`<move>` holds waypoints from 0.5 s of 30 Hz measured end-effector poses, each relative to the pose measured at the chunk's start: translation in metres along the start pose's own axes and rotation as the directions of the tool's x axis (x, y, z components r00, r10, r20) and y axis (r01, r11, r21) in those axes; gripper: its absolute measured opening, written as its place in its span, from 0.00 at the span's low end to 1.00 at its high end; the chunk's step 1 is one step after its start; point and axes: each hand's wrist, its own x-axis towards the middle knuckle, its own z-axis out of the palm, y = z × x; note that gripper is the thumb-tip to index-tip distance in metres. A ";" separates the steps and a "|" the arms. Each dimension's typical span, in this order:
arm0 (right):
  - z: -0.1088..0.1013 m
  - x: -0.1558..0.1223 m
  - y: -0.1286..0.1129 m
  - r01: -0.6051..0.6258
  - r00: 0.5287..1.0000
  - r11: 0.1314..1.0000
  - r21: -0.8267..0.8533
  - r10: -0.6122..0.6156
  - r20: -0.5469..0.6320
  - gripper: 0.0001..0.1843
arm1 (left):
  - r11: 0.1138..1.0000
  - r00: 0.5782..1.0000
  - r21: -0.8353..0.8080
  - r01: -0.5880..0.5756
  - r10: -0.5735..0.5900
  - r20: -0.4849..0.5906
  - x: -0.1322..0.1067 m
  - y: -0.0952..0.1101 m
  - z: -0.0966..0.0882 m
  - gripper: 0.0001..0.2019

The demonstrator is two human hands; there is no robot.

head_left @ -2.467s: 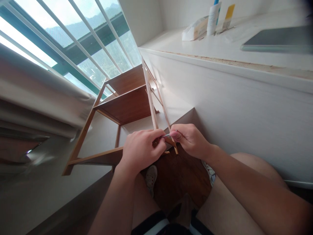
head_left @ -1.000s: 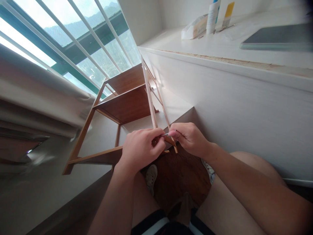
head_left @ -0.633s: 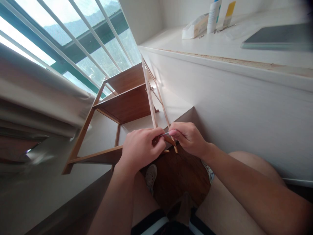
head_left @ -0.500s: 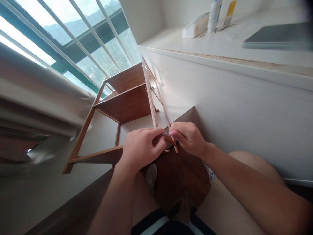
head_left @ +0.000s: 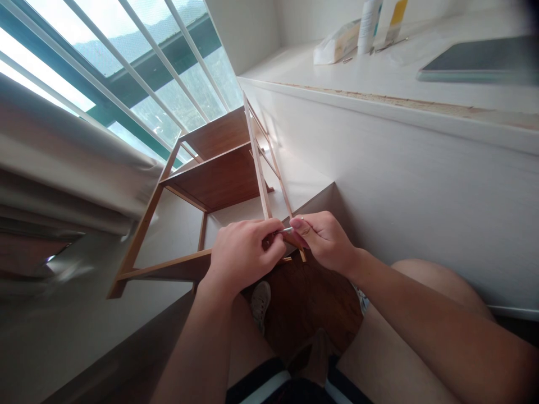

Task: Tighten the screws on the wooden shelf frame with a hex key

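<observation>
Between my two hands runs a thin silvery metal rod point(head_left: 287, 229), only a short stretch of it showing. My left hand point(head_left: 246, 252) is closed, thumb and index finger around the rod's left end. My right hand point(head_left: 326, 238) pinches the other end between thumb and curled fingers, and a small bright tip shows above the thumb. The rod's ends are mostly hidden by fingers. Just behind and below the hands stands a brown wooden shelf rack point(head_left: 214, 177), tilted in view. Whether the rod touches the rack's frame I cannot tell.
A white counter point(head_left: 290, 70) with a chipped front edge runs along the right. On it lie a tissue pack point(head_left: 337, 44), a white tube point(head_left: 369, 28), a yellow-labelled bottle point(head_left: 397, 14) and a dark flat tablet-like slab point(head_left: 480, 60). A curtain point(head_left: 76, 163) hangs at left beside a barred window.
My right hand has turned a little, its thumb now higher and more upright on the rod. My left hand and the shelf rack stay in place.
</observation>
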 end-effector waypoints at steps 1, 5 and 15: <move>0.000 0.000 -0.001 -0.023 1.000 1.000 0.009 0.023 -0.002 0.27 | 1.000 1.000 -0.002 0.002 -0.002 0.001 0.000 0.000 0.000 0.10; 0.001 0.001 -0.005 -0.093 0.996 0.996 0.012 0.093 -0.016 0.29 | 1.000 1.000 -0.001 0.006 -0.006 0.003 0.000 0.000 0.000 0.10; -0.001 -0.001 -0.005 -0.163 0.987 0.986 -0.030 0.162 -0.018 0.30 | 1.000 1.000 -0.013 0.007 -0.007 -0.001 0.000 -0.001 0.001 0.11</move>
